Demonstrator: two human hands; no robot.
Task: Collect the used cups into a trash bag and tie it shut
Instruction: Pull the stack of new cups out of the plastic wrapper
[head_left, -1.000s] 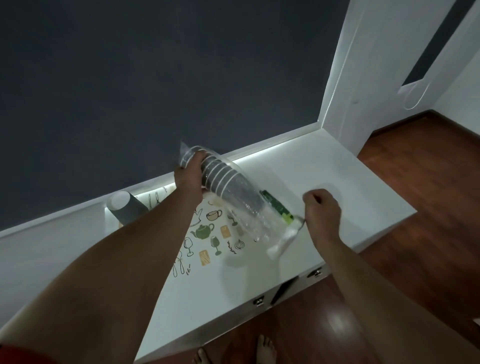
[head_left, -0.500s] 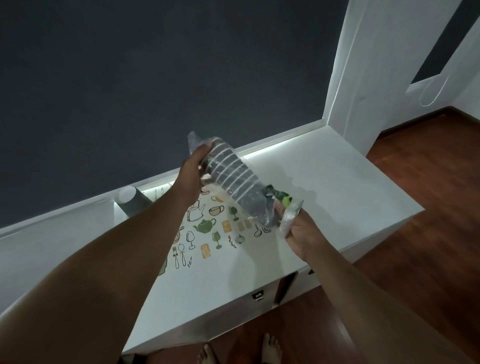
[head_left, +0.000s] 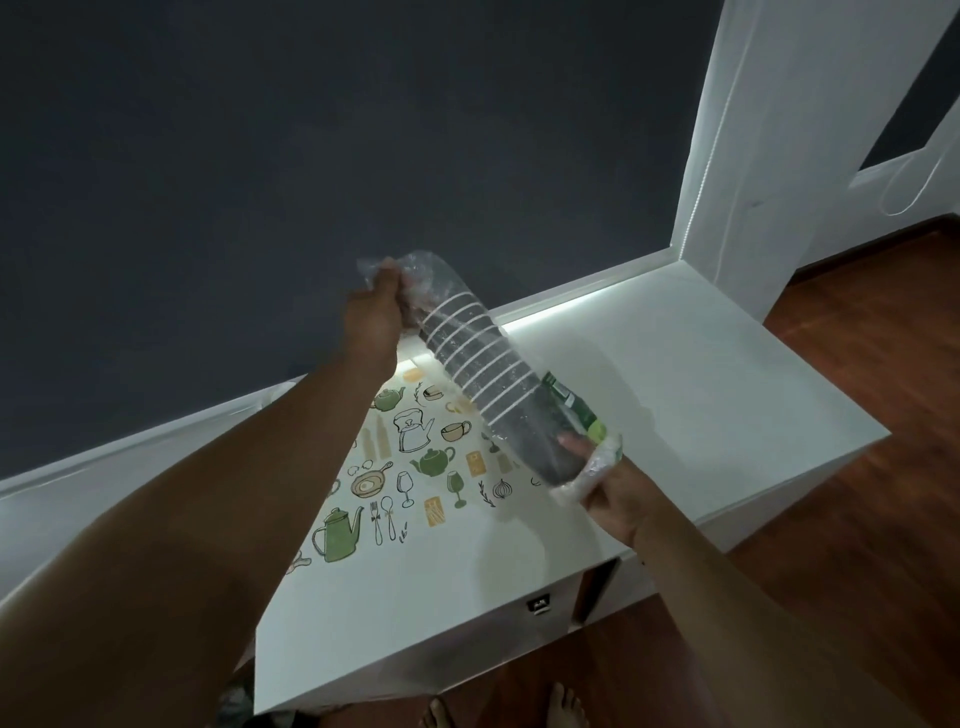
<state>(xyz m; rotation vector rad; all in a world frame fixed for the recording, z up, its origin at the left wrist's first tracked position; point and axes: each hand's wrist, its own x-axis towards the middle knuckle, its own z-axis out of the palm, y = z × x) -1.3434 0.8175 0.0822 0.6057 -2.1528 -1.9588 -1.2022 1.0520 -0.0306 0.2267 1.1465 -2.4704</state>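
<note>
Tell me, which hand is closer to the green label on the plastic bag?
The right hand. It holds the clear plastic bag's lower end just below the green label; the left hand grips the far upper end.

I have one view only, from the camera on the person's head, wide-angle, looking forward and steeply down. It sits close above both forearms, which reach away from the lens. Beyond the left hand (head_left: 375, 317) rises a dark wall (head_left: 311, 156); under the right hand (head_left: 621, 499) lies the white worktop (head_left: 675, 374), with floor (head_left: 883, 415) to its right.
</note>
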